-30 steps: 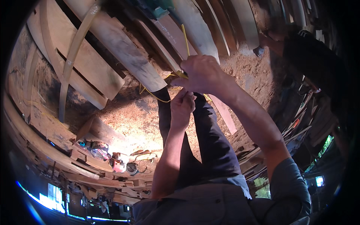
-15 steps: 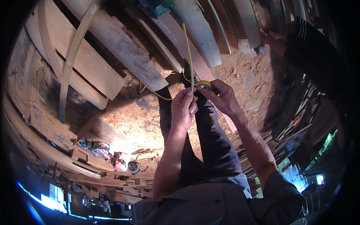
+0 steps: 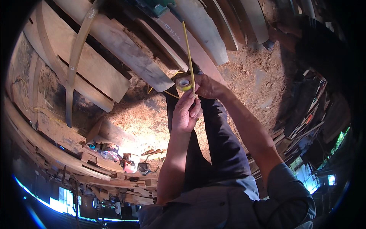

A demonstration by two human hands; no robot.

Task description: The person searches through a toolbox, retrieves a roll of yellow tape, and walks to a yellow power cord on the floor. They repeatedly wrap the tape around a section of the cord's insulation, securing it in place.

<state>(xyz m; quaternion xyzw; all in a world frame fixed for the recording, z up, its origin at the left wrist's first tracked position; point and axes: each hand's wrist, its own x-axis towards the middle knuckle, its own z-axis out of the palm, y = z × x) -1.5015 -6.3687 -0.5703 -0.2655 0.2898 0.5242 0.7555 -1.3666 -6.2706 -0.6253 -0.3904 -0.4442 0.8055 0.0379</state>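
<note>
A: What are the hands gripping?
B: The right hand (image 3: 207, 86) clasps a round yellow tape measure case (image 3: 183, 83); the left hand (image 3: 185, 112) pinches its thin yellow blade (image 3: 188, 53).
A: Around them?
B: Long grey wooden planks (image 3: 126, 53), sawdust-strewn ground (image 3: 251, 80).

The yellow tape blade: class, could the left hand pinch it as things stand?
Probably yes. The left hand is already right beside the yellow tape blade, just below the tape measure case that the right hand holds; nothing lies between.

Strong sun strikes the sawdust floor (image 3: 244, 72) and burns out a white patch between the legs (the brightest spot). The pale planks (image 3: 114, 42) are evenly lit. The rim falls to black, straight boards bow there, and blue glare fringes the lower-left edge.
</note>
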